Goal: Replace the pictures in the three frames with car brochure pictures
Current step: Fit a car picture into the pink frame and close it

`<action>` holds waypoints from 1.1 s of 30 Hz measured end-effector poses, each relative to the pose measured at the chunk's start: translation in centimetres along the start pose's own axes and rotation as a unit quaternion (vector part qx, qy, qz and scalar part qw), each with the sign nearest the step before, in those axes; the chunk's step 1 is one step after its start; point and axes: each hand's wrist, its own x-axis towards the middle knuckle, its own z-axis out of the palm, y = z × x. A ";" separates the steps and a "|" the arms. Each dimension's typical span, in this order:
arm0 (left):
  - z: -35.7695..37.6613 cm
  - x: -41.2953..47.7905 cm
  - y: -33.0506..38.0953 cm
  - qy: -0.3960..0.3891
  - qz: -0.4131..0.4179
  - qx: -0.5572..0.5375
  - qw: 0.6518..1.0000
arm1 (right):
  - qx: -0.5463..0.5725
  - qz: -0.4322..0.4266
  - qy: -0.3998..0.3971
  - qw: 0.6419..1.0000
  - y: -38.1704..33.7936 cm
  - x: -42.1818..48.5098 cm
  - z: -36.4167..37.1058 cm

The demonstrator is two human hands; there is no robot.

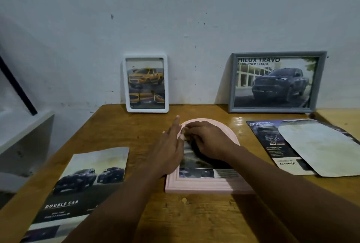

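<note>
Left hand fingers spread flat beside pink frame; right hand fingers curled, pressing car picture beneath them.

Person, two limbs showing: bare left hand and bare right hand, both forearms appearing uncovered, wearing no visible sleeves, rings, or watch.

Single head-worn wide-angle view, facing forward and down over the worktop toward the wall. Close range; the edges appear bent, probably lens distortion.
</note>
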 end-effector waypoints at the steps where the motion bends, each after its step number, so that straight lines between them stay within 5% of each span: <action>1: 0.0 0.0 0.1 -0.005 0.003 0.003 1.000 | -0.013 -0.010 -0.009 1.000 0.2 -0.1 0.0; 6: -0.1 0.0 0.7 -0.008 -0.010 0.024 1.000 | -0.072 -0.027 -0.065 0.995 0.9 0.8 -0.8; 12: 0.1 0.1 0.7 -0.008 -0.022 0.033 0.999 | -0.154 0.052 -0.099 0.982 2.1 -0.6 -2.7; 25: 0.6 0.0 0.5 0.013 -0.063 -0.008 0.998 | -0.157 0.246 -0.052 0.955 -4.0 -4.0 -1.3; 33: 0.3 0.0 0.7 0.024 -0.089 -0.040 0.995 | -0.098 0.119 -0.033 0.988 -5.1 -2.1 0.7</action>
